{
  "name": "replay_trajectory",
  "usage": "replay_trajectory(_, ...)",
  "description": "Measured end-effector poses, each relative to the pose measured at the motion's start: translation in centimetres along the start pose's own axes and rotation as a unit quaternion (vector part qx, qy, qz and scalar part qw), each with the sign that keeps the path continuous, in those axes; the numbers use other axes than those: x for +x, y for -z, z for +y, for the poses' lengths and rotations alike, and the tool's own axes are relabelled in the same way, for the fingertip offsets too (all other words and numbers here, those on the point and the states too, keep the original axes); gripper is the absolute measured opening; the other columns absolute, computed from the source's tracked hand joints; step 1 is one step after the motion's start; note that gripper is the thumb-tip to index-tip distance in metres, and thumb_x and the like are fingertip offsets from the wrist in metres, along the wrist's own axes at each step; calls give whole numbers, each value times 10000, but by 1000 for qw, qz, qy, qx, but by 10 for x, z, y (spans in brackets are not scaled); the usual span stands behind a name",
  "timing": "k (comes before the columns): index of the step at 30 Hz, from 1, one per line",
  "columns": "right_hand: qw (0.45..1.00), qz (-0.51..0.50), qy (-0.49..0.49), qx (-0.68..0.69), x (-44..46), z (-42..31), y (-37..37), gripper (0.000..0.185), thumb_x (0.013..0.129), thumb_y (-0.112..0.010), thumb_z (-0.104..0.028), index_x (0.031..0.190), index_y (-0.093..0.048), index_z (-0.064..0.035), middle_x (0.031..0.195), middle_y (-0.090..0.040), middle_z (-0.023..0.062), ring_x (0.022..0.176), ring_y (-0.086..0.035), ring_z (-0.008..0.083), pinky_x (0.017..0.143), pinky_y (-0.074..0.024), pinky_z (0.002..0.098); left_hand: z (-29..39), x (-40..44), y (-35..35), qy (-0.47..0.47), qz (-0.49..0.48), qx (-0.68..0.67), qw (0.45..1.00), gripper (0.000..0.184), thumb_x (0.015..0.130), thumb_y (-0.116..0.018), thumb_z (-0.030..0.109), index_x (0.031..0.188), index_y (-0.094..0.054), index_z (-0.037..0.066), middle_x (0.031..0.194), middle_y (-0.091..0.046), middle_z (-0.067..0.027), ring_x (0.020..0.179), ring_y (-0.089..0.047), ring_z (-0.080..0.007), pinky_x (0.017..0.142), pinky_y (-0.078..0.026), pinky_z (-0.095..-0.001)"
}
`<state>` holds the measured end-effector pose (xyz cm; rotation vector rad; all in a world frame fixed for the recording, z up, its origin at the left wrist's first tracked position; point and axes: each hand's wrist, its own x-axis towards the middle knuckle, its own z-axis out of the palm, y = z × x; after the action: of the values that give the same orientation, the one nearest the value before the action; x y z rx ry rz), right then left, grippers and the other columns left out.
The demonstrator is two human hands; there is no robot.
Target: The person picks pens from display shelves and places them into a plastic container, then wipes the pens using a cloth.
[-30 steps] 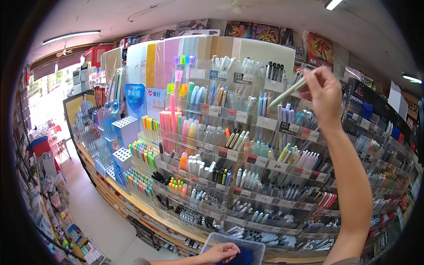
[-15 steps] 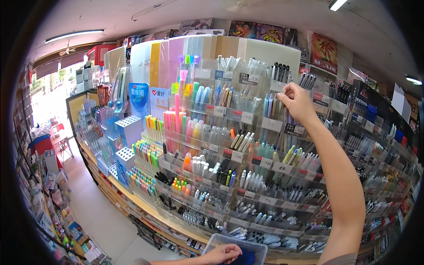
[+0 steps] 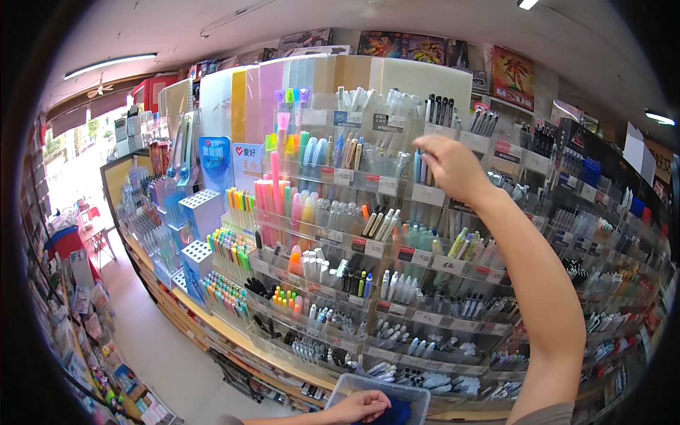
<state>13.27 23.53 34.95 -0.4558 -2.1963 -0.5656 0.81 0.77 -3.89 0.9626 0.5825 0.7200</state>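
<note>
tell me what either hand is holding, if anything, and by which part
Cannot be told for the right hand: its fingers are at the light-blue pens, hiding any contact. The left hand, curled over a clear plastic bin, shows nothing held.

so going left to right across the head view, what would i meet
bright doorway, blue round-topped cardboard sign, orange-yellow sheet, pale lilac sheet, bare left hand, bare right hand, bunch of dark blue pens

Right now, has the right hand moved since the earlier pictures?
Yes: the right hand has moved left against the white label, its fingertips going from the label's right side to above its left part.
</note>
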Motion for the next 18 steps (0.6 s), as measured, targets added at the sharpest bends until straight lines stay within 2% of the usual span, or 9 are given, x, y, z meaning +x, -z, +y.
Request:
replay_trajectory(2,999,-25,-23,18,-3,0,-2,185,771,-490,-40,891,-622,12,982,-598,182,908,-554,345,801,-445,363,1,-1,0,3,1,5,1000,158,898,-492,185,976,-525,52,651,-475,15,551,-427,-52,489,-340,-183)
replay_trajectory(5,996,-34,-58,61,-1,3,9,181,772,-494,-50,884,-617,19,931,-613,181,871,-580,335,776,-455,364,2,-2,-1,3,5,2,1000,158,898,-492,184,974,-526,49,651,-474,13,551,-426,-55,488,-338,-184)
replay_trajectory(8,992,52,-72,89,1,4,25,174,771,-510,-71,875,-615,21,862,-628,170,816,-603,312,745,-460,359,3,-3,-2,3,8,-1,1000,158,899,-489,182,974,-525,48,658,-476,12,556,-428,-55,488,-339,-184)
replay_trajectory(11,968,72,-194,140,0,18,42,167,765,-524,-80,859,-614,26,811,-628,166,774,-609,292,720,-461,357,-1,-1,-2,4,-2,-9,1000,159,900,-487,181,975,-525,46,667,-479,12,564,-431,-52,492,-343,-182)
replay_trajectory(12,974,40,-202,95,-3,17,47,166,761,-532,-89,851,-613,24,784,-621,166,754,-598,293,710,-458,355,-3,1,-1,4,-6,-10,1000,160,901,-486,182,976,-525,47,670,-479,12,566,-432,-51,493,-344,-182)
replay_trajectory(15,993,-22,-116,24,-18,18,44,172,754,-548,-109,850,-620,15,823,-618,169,786,-588,299,725,-452,354,-2,1,-4,7,-5,6,1000,163,901,-485,184,981,-524,47,670,-480,14,570,-434,-48,497,-348,-179)
replay_trajectory(18,988,-55,-143,-10,-26,10,36,184,749,-566,-146,838,-635,-1,872,-615,161,826,-575,311,746,-445,360,-2,2,-2,8,-14,14,1000,164,902,-484,184,984,-523,48,667,-480,15,571,-435,-47,497,-348,-178)
